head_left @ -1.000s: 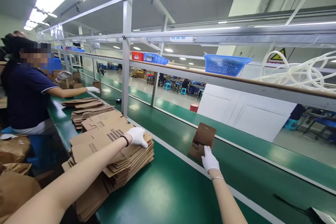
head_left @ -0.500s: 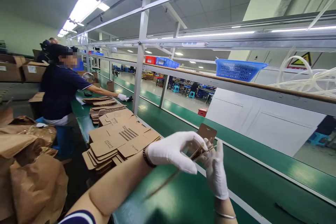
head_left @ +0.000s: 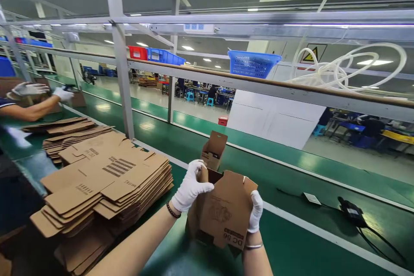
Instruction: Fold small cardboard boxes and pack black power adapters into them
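Cardboard was what we gripped: left hand (head_left: 190, 186) and right hand (head_left: 256, 210) both closed on the half-opened carton (head_left: 223, 209).

A small brown corrugated-cardboard carton (head_left: 223, 213), partly opened into shape, stands upright above the near edge of the green table (head_left: 291, 250). Its top flaps are raised, with a faint drawing and black lettering on the near face. The left hand (head_left: 190, 186) and right hand (head_left: 255, 210) grip its sides.
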Action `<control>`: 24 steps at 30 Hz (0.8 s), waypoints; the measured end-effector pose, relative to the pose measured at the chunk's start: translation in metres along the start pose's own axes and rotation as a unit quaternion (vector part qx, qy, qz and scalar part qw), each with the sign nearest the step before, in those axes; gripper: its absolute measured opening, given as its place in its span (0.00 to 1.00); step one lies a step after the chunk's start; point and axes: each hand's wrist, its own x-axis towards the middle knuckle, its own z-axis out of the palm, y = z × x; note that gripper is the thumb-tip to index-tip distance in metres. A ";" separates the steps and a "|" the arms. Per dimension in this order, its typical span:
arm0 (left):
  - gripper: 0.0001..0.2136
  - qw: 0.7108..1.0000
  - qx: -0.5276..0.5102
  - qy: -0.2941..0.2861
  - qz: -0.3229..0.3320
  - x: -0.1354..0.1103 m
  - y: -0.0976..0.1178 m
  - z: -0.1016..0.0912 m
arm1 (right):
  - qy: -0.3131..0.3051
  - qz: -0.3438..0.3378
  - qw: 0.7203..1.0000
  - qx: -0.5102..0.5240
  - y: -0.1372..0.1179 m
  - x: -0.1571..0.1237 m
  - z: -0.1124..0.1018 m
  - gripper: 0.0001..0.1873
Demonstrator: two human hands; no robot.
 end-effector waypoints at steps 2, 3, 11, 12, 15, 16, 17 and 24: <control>0.28 0.995 -0.081 -0.051 0.011 -0.009 -0.006 0.002 | 0.017 -0.015 0.999 -0.024 0.001 0.001 0.000 0.17; 0.28 0.991 -0.112 -0.074 0.010 -0.013 -0.006 0.002 | 0.029 -0.026 0.998 -0.040 0.002 0.002 0.001 0.17; 0.28 0.993 -0.109 0.028 0.024 -0.009 0.004 -0.012 | -0.083 0.037 0.990 -0.107 0.004 0.003 0.027 0.34; 0.28 0.994 -0.104 0.024 0.040 -0.006 0.005 -0.013 | -0.110 0.045 0.986 -0.117 0.003 0.002 0.029 0.36; 0.27 0.994 -0.058 0.009 0.090 0.001 0.010 -0.015 | -0.114 0.033 0.980 -0.161 0.001 0.000 0.031 0.33; 0.26 0.994 -0.031 0.000 0.101 0.002 0.013 -0.014 | -0.092 0.013 0.979 -0.184 0.000 0.000 0.029 0.31; 0.26 0.994 0.001 -0.022 0.106 0.003 0.016 -0.014 | -0.066 -0.015 0.976 -0.206 0.001 0.000 0.027 0.29; 0.27 0.980 0.076 -0.171 0.067 -0.016 0.020 -0.007 | -0.034 -0.172 0.926 -0.334 -0.005 -0.006 0.014 0.26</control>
